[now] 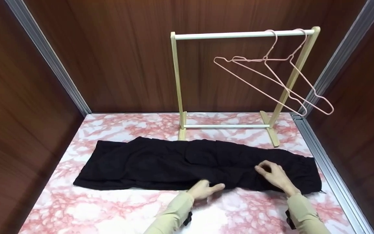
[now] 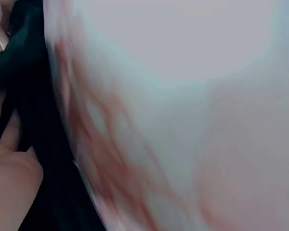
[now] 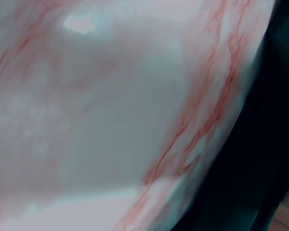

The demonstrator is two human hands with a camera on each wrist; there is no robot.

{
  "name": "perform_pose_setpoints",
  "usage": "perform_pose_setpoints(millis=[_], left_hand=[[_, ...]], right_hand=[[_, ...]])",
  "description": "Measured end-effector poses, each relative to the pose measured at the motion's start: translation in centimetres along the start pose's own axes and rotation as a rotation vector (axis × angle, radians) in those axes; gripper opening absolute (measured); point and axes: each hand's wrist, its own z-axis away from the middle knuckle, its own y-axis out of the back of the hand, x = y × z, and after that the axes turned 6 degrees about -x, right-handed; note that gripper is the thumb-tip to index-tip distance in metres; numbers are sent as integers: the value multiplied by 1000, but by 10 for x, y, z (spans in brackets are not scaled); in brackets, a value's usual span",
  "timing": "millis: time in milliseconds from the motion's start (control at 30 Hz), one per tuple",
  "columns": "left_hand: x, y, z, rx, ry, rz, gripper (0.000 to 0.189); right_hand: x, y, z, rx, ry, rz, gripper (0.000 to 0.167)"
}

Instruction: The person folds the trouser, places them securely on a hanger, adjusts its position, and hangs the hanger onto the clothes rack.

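Note:
A pair of black trousers [image 1: 161, 165] lies folded lengthwise across the table, its gathered waist end at the right and its leg ends at the left. At the near edge, around the middle, my left hand [image 1: 203, 189] touches the cloth with the thumb stretched out to the right. In the left wrist view dark fabric [image 2: 33, 110] partly covers that hand's fingers. My right hand [image 1: 276, 175] is over the cloth near the waist, thumb and forefinger curled together and pinching the fabric. The right wrist view has only a sliver of this hand at its lower right edge.
Behind the trousers stands a wooden rack [image 1: 176, 78] with a white top rail [image 1: 222, 35]. Two pink hangers [image 1: 255, 87] hang at its right end. Brown panels [image 1: 125, 65] with metal edge strips [image 1: 330, 178] enclose the red-and-white marbled table [image 1: 86, 211].

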Motion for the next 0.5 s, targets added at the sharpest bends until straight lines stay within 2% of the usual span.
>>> perform_pose_setpoints(millis=[133, 200, 267, 400, 500], left_hand=[[4, -4, -6, -12, -94, -91, 39], [5, -5, -10, 0, -135, -158, 37], [5, -7, -14, 38, -159, -192, 34], [7, -10, -21, 154, -157, -147, 31], [10, -11, -23, 204, -127, -103, 35]], right_hand=[[2, -1, 3, -50, 78, -18, 32], [3, -2, 3, -22, 116, -9, 29], [4, -2, 3, 24, 158, 2, 19], [4, -3, 0, 116, 222, 2, 2], [2, -4, -2, 171, 207, -8, 6]])
